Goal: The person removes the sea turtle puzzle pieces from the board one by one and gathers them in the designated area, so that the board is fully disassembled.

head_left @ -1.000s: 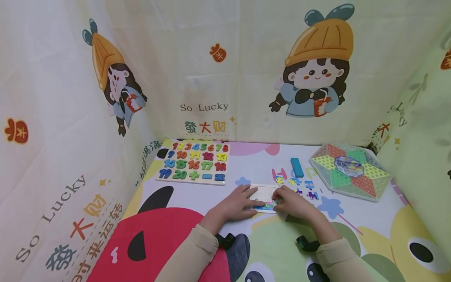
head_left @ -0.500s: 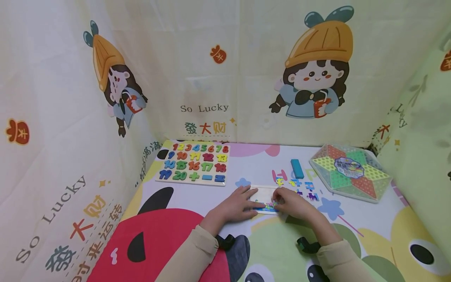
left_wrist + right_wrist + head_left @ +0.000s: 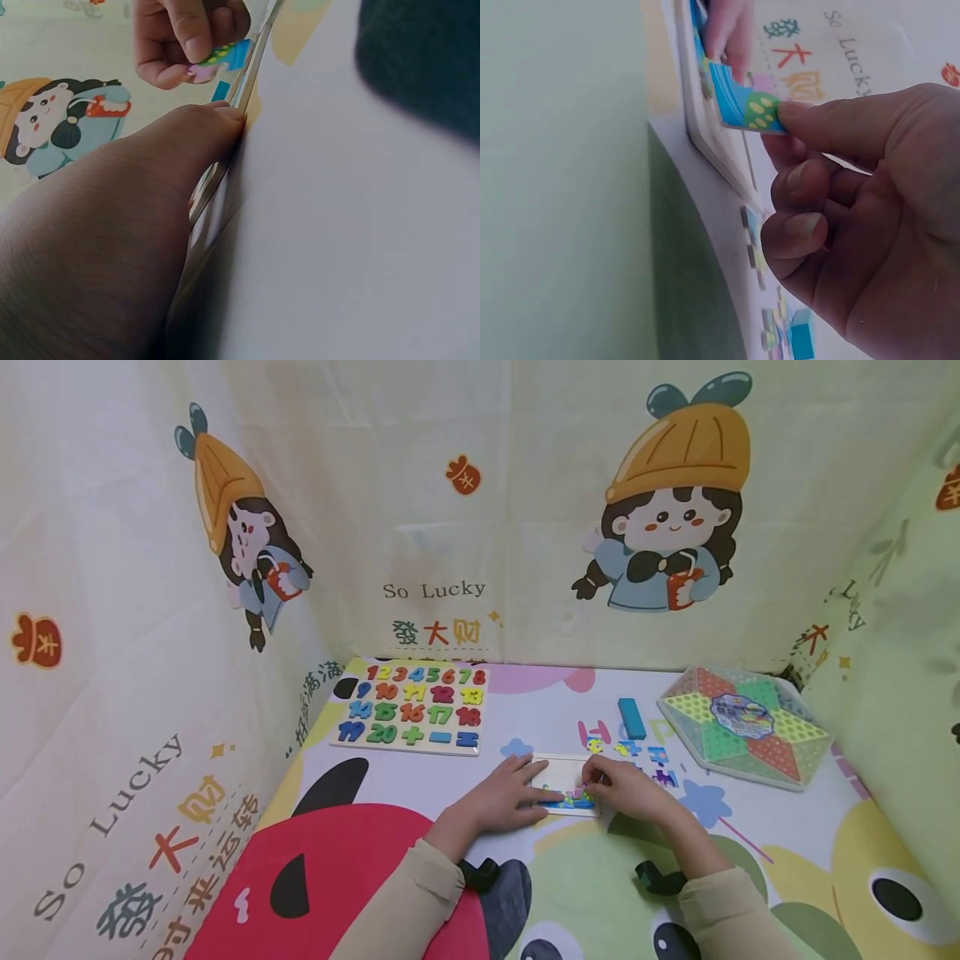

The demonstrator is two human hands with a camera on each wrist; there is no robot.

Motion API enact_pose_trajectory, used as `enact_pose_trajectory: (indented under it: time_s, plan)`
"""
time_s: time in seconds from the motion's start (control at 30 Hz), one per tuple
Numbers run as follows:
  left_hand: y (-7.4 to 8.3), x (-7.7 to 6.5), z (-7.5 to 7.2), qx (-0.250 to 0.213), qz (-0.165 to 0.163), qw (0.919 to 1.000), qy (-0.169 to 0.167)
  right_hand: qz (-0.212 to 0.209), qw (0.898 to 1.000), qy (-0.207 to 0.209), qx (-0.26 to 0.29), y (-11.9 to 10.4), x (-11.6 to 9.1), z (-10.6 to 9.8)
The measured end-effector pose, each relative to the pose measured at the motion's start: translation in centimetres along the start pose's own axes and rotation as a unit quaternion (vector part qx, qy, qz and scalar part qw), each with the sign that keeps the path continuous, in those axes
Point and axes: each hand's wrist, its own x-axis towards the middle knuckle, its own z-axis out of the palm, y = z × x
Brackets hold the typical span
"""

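Note:
My right hand [image 3: 628, 789] pinches a jigsaw piece [image 3: 741, 101] between thumb and fingertips, tilted over the right end of a small white puzzle tray [image 3: 561, 768]. Blue, green and pink show on the piece, which also appears in the left wrist view, where the same fingers hold its pink end. Joined pieces [image 3: 576, 802] lie along the tray's near edge. Across the tray's left side rests my left hand [image 3: 510, 793], fingers spread, one reaching over the joined pieces. In the left wrist view its thumb [image 3: 202, 127] lies against the tray's edge.
Loose jigsaw pieces [image 3: 663, 777] lie just beyond my right hand. Behind them is a blue block [image 3: 632, 718]. A hexagonal clear box [image 3: 795, 760] with coloured triangles stands at the right, and a number board [image 3: 408, 747] at the back left. Printed cloth walls surround the table.
My right hand has drawn slightly up and right with the pinched piece, showing more of the tray's near right corner. My left hand stays in place.

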Motion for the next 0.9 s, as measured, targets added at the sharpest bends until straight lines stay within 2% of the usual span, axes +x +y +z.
enact_pose_trajectory:
  time_s: [0.33,0.63,0.9]
  plan:
    - [0.0,0.1,0.0,-0.01,-0.002,0.9999,-0.003,0.03,0.999,0.013,0.033,2.2,-1.3,-3.0]
    - [0.2,0.0,-0.2,-0.017,-0.005,0.9998,-0.005,0.062,0.995,-0.002,0.076,6.1,-4.0,-6.4]
    - [0.3,0.1,-0.2,-0.014,-0.012,0.9998,-0.009,0.082,0.993,-0.015,0.088,9.0,-5.9,-7.9]
